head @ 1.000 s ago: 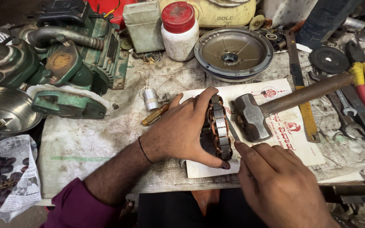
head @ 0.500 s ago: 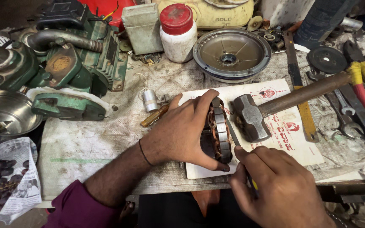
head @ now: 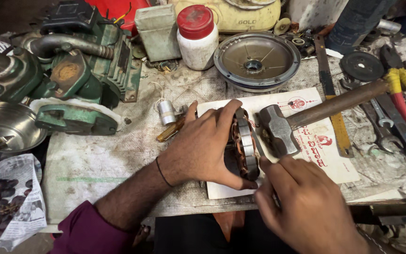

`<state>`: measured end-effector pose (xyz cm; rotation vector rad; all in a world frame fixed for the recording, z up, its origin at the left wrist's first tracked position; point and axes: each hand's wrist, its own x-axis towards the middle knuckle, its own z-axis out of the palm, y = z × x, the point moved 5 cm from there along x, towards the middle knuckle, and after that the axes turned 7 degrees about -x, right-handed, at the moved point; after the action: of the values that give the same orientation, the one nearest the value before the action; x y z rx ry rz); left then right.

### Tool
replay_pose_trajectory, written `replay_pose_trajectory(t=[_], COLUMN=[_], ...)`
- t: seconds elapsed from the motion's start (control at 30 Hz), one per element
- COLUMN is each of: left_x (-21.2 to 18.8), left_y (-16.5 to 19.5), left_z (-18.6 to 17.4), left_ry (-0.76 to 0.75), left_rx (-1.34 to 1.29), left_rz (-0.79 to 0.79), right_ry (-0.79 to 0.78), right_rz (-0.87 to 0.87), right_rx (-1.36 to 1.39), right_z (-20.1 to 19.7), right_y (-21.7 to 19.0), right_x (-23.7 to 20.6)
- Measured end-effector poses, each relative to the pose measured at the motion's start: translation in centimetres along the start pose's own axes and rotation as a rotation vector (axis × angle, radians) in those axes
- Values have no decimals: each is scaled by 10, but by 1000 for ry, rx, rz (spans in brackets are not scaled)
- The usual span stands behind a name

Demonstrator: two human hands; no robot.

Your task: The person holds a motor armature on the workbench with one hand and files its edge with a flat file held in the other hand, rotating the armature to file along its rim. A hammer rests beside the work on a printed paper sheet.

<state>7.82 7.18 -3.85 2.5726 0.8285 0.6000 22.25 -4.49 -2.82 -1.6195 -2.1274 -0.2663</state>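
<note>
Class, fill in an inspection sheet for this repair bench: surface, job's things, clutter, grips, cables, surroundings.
Surface: woven sacking with a printed card on it.
Job's things: motor stator standing on edge on the card.
Clutter: hammer, round end cover, red-capped jar, spanners, steel bowl.
Grips: left hand clasps the stator; right hand pinches at its lower rim.
Cables: thin wire on a small capacitor.
Surroundings: green pump, newspaper.

Cluttered workbench [head: 95, 164]: hammer [head: 306, 117], green pump [head: 66, 80], steel bowl [head: 5, 127], wrenches [head: 381, 127].
</note>
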Motion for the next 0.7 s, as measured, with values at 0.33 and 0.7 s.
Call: replay_pose_trajectory(t=[0.33, 0.7], left_x=[-1, 2], left_y=[1, 0], left_z=[-1, 0], left_ry=[24, -42], left_rx=[27, 20], left_rz=[17, -39], right_ry=[-11, -83], right_rz=[22, 47], right_rx=[-8, -22], right_z=[1, 5], right_y=[5, 10], right_x=[0, -10])
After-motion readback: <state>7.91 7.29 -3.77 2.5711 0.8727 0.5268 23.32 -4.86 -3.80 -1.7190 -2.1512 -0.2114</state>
